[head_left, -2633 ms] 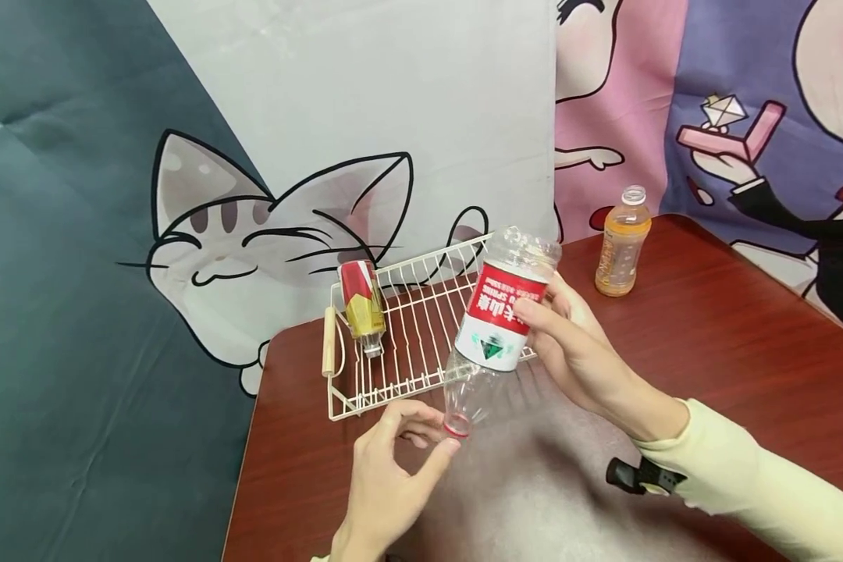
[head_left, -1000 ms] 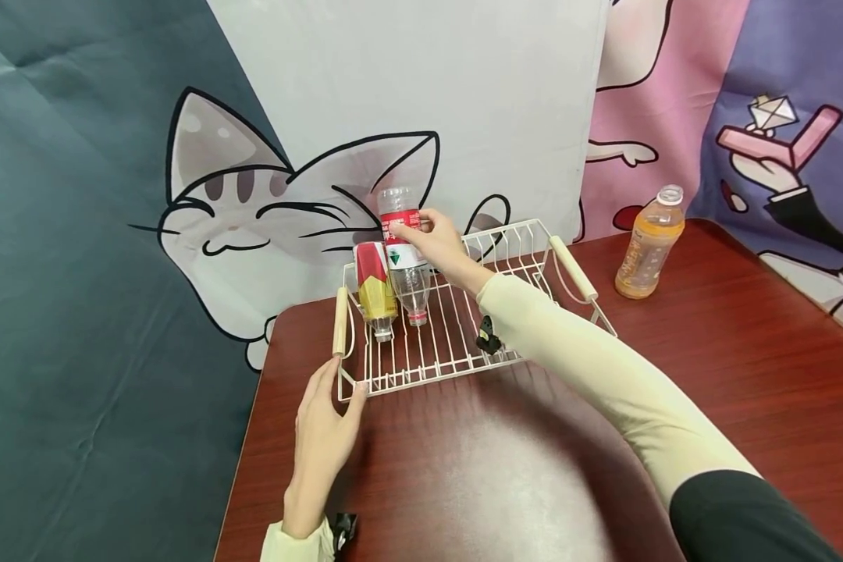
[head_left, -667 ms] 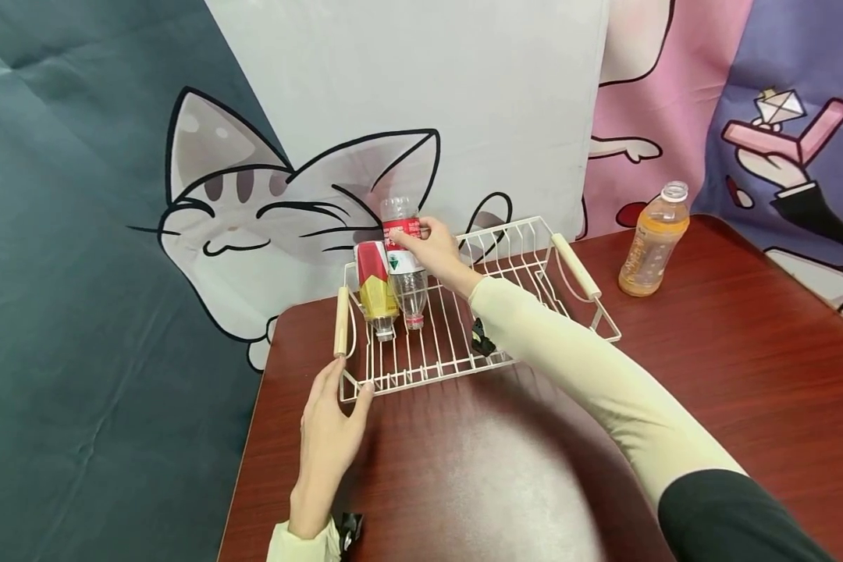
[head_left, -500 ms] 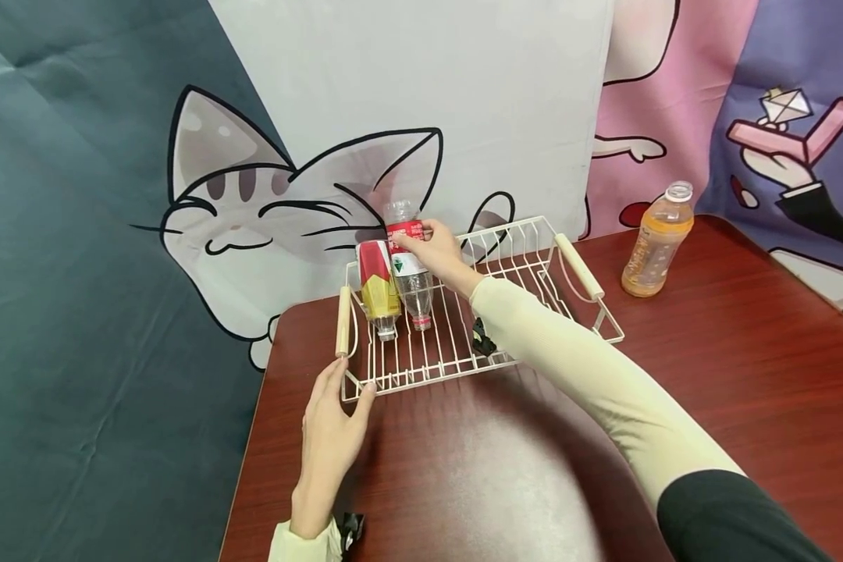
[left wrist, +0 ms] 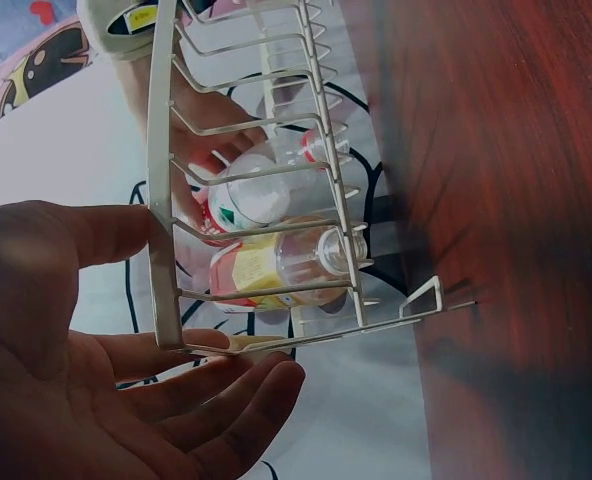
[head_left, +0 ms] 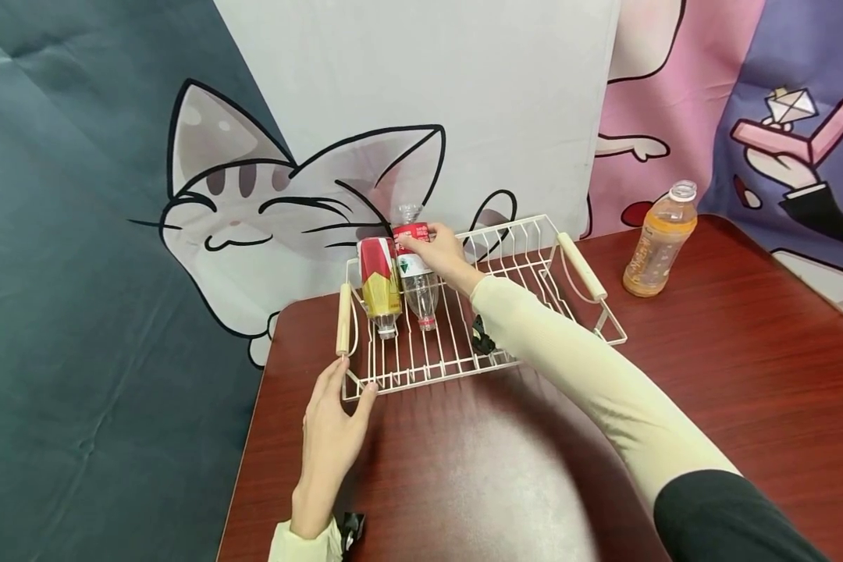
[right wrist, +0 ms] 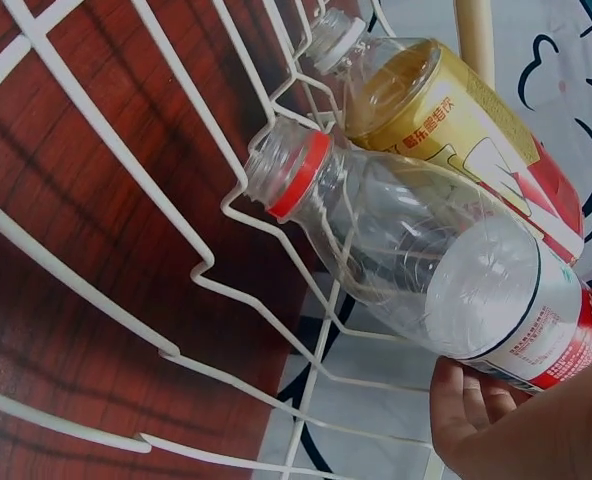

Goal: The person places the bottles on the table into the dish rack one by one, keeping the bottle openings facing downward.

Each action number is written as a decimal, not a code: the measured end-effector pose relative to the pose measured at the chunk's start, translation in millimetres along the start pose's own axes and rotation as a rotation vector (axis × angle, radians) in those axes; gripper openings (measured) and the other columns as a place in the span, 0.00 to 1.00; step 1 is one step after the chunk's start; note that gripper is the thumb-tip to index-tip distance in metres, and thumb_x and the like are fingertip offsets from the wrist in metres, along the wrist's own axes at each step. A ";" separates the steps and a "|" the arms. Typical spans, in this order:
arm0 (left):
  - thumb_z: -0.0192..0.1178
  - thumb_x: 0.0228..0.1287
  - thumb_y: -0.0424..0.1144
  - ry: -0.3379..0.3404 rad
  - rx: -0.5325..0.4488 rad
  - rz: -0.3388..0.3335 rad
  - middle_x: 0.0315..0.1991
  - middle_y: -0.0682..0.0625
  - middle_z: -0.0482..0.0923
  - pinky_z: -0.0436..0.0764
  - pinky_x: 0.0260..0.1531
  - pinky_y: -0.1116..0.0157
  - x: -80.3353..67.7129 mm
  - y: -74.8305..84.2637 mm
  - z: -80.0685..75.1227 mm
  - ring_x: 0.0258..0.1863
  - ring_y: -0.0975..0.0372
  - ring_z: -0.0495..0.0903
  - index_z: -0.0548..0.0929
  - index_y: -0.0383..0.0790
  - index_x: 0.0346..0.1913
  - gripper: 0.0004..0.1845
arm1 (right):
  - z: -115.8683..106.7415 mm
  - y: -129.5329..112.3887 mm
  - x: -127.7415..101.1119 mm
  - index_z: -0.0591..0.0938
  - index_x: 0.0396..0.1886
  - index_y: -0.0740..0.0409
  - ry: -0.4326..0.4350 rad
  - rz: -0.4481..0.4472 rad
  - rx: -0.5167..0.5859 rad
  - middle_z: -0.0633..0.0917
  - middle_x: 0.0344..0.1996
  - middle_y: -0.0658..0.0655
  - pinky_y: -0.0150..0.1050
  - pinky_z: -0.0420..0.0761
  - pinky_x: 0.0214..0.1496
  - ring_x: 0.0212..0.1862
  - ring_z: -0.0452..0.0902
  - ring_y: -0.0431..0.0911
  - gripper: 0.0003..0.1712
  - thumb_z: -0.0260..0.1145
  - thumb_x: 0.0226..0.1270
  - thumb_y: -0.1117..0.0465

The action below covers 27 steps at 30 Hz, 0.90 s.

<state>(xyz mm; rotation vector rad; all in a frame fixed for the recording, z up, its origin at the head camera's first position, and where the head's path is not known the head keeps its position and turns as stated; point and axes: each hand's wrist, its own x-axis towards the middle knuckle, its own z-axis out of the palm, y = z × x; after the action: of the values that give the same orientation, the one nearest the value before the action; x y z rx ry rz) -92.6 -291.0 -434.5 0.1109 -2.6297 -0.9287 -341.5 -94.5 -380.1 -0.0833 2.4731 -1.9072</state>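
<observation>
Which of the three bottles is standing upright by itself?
The orange drink bottle, alone on the table right of the wire rack. The clear bottle and the yellow-labelled bottle lean neck-down inside the rack.

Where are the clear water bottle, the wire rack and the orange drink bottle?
clear water bottle [right wrist: 446, 260], right wrist view, clear body
wire rack [head_left: 581, 267], head view, right wooden handle
orange drink bottle [head_left: 656, 250], head view, its middle

The right grip [right wrist: 536, 420] is being cut off by the right wrist view's lower edge, its fingers hiding the red label end of the clear bottle [right wrist: 446, 270]. Beside it, the yellow bottle [right wrist: 456, 110] is running behind that bottle. The labels' print is staying too small to read.
</observation>
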 end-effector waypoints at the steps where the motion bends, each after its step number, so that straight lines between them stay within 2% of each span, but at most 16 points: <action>1: 0.71 0.76 0.46 0.001 -0.002 -0.002 0.78 0.40 0.76 0.78 0.68 0.37 -0.3 -0.3 0.2 0.74 0.42 0.78 0.77 0.33 0.79 0.35 | 0.3 0.6 0.4 0.75 0.77 0.64 -0.006 0.004 -0.003 0.85 0.62 0.64 0.47 0.81 0.66 0.59 0.81 0.54 0.41 0.74 0.77 0.43; 10: 0.73 0.75 0.45 -0.001 -0.014 -0.027 0.78 0.42 0.76 0.77 0.69 0.38 0.4 0.6 0.7 0.74 0.44 0.79 0.78 0.34 0.79 0.35 | -2.4 5.9 9.1 0.76 0.77 0.66 -0.074 -0.014 -0.073 0.85 0.64 0.68 0.51 0.80 0.69 0.63 0.81 0.60 0.38 0.69 0.81 0.45; 15: 0.73 0.75 0.46 0.003 -0.016 -0.019 0.77 0.42 0.76 0.78 0.69 0.38 1.7 1.2 0.9 0.73 0.44 0.80 0.78 0.35 0.78 0.35 | -0.4 24.6 37.3 0.76 0.78 0.62 -0.085 0.003 -0.128 0.87 0.62 0.62 0.46 0.83 0.64 0.61 0.82 0.55 0.42 0.74 0.76 0.41; 20: 0.73 0.75 0.46 0.007 -0.020 -0.009 0.77 0.41 0.77 0.78 0.69 0.38 1.9 0.6 1.2 0.73 0.44 0.80 0.79 0.34 0.78 0.35 | 4.7 42.4 60.1 0.81 0.74 0.57 -0.087 0.024 -0.134 0.89 0.56 0.55 0.42 0.84 0.57 0.55 0.83 0.48 0.38 0.76 0.73 0.41; 24: 0.74 0.74 0.46 0.003 -0.020 -0.006 0.77 0.41 0.77 0.77 0.69 0.38 2.2 -0.7 1.1 0.74 0.44 0.79 0.79 0.34 0.78 0.35 | -0.9 26.1 37.6 0.80 0.74 0.59 -0.115 0.018 -0.109 0.89 0.58 0.59 0.46 0.83 0.62 0.58 0.83 0.53 0.35 0.75 0.76 0.45; 26: 0.74 0.74 0.46 0.002 -0.019 -0.007 0.77 0.41 0.76 0.77 0.70 0.37 2.1 -1.3 0.7 0.75 0.43 0.78 0.79 0.34 0.78 0.35 | -5.6 14.5 21.5 0.78 0.76 0.62 -0.139 0.013 -0.098 0.87 0.62 0.63 0.49 0.81 0.68 0.63 0.82 0.57 0.37 0.74 0.77 0.46; 27: 0.73 0.75 0.46 0.001 -0.018 -0.007 0.77 0.41 0.76 0.77 0.70 0.37 1.9 -1.8 0.5 0.75 0.43 0.77 0.79 0.34 0.78 0.35 | -7.8 17.2 21.2 0.78 0.77 0.60 -0.157 0.006 -0.073 0.87 0.63 0.62 0.49 0.81 0.69 0.64 0.82 0.56 0.40 0.75 0.75 0.43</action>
<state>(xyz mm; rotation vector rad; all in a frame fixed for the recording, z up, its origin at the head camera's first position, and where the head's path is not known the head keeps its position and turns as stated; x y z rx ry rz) -94.7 -292.4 -435.4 0.1168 -2.6215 -0.9540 -363.6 -83.7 -394.3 -0.2178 2.4358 -1.7355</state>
